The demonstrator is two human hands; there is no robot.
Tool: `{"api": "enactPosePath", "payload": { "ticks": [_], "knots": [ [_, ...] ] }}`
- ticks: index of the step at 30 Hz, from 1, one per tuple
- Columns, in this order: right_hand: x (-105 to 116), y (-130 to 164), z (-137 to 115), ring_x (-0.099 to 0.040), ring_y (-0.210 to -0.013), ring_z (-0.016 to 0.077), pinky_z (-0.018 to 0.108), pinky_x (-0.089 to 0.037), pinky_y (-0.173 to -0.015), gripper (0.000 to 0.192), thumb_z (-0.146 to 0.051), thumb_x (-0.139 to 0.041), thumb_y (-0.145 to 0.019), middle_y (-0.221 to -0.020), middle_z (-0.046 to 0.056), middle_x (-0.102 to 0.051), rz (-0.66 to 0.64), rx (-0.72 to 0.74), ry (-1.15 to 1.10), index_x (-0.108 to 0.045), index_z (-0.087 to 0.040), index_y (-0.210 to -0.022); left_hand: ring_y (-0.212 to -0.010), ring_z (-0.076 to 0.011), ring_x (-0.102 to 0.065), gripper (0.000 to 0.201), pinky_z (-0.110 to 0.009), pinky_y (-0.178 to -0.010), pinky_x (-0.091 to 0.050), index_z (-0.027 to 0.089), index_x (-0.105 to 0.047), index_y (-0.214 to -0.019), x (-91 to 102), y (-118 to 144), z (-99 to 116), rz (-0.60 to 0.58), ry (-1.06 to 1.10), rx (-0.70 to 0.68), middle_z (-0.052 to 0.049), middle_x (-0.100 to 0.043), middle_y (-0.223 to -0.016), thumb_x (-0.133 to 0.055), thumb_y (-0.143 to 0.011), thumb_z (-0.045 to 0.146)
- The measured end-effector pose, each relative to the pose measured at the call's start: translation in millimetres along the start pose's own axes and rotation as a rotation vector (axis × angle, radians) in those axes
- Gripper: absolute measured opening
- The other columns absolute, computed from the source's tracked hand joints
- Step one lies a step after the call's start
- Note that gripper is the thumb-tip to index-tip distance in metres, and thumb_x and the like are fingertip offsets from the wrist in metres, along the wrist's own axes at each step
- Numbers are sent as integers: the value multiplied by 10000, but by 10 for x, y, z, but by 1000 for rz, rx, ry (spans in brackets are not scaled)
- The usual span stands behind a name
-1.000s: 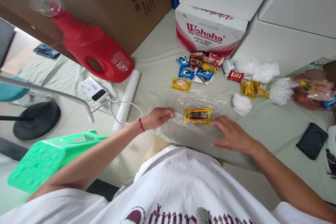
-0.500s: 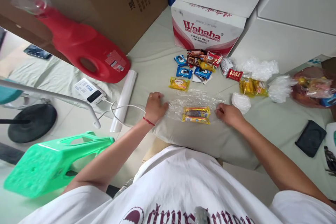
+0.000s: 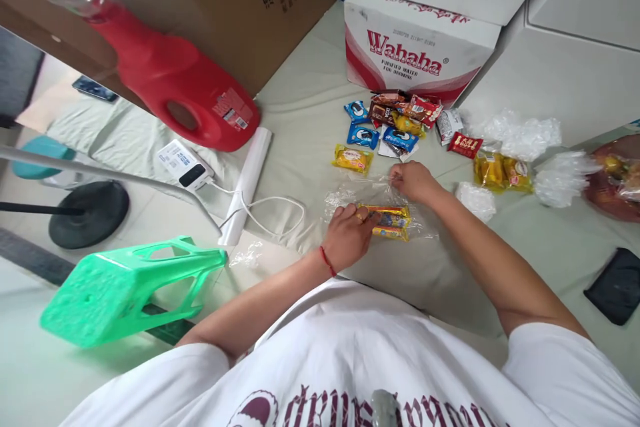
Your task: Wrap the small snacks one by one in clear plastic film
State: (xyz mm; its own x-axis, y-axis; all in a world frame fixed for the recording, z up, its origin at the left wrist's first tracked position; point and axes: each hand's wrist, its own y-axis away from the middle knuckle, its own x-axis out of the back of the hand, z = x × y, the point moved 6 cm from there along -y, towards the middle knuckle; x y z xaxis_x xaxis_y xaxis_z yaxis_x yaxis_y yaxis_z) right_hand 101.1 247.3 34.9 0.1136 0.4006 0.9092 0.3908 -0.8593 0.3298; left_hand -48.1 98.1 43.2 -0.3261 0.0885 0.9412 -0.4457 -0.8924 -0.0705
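Observation:
A sheet of clear plastic film lies on the pale green cloth, with yellow snack packets side by side on it. My left hand, with a red string at the wrist and a ring, rests on the left end of these packets. Its fingers stretch over them and hide that part. At the far edge of the film, my right hand is closed in a pinch on the plastic, just beyond the packets. A single yellow snack packet lies beyond the film, to the left of my right hand.
A pile of small wrapped snacks sits before the white Wahaha carton. Bundles in clear plastic lie to the right. On the left are a red jug, a white roll, a cabled power bank and a green stool.
My left hand has moved right, from the film's left edge onto the yellow packets. My right hand has shifted from the film's right side to its far edge. The view has shifted slightly.

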Motion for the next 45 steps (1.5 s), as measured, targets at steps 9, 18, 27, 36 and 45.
{"api": "enactPosePath", "payload": {
  "ticks": [9, 18, 27, 36, 45],
  "knots": [
    [-177, 954, -483, -648, -945, 215, 310, -482, -868, 414, -152, -435, -1008, -1004, 97, -737, -11, 640, -47, -713, -229, -1304, -975, -294, -638, 294, -444, -830, -449, 240, -759, -1108, -200, -80, -109, -100, -4, 35, -132, -742, -936, -482, -1011, 246],
    [-626, 1101, -508, -612, -1059, 251, 357, -502, -944, 608, -51, -402, -976, -955, 102, -699, 11, 593, 237, -500, -201, -1557, -914, -194, -667, 334, -346, -863, -540, 210, -704, -1067, 12, 167, -932, 417, 591, 494, -56, -722, -976, -387, -999, 293],
    [-638, 1152, -626, -620, -1086, 272, 396, -478, -1005, 568, -63, -434, -967, -995, 115, -717, 53, 615, 286, -528, -169, -1517, -1538, -443, -275, 676, -617, -1203, -331, 179, -596, -1288, -111, -385, -951, 228, 261, 609, -202, -464, -1565, -698, -823, 659],
    [-638, 1282, -543, -548, -1237, 313, 497, -470, -1049, 674, -187, -454, -1016, -1371, 203, -621, 152, 651, 13, -237, -113, -1649, -1156, -289, -603, 84, -476, -1014, -496, 200, -634, -781, 87, 85, -1029, 125, 360, 570, -92, -686, -1124, -687, -743, 253],
    [-754, 1226, -681, -545, -1101, 300, 452, -497, -980, 543, -52, -471, -962, -1016, 145, -650, 170, 508, 143, -594, -198, -1470, -516, -99, -577, 133, -209, -528, -448, 204, -535, -773, 44, -34, -492, 42, 1127, 644, 59, -581, -626, -658, -792, 252]
  ]
}}
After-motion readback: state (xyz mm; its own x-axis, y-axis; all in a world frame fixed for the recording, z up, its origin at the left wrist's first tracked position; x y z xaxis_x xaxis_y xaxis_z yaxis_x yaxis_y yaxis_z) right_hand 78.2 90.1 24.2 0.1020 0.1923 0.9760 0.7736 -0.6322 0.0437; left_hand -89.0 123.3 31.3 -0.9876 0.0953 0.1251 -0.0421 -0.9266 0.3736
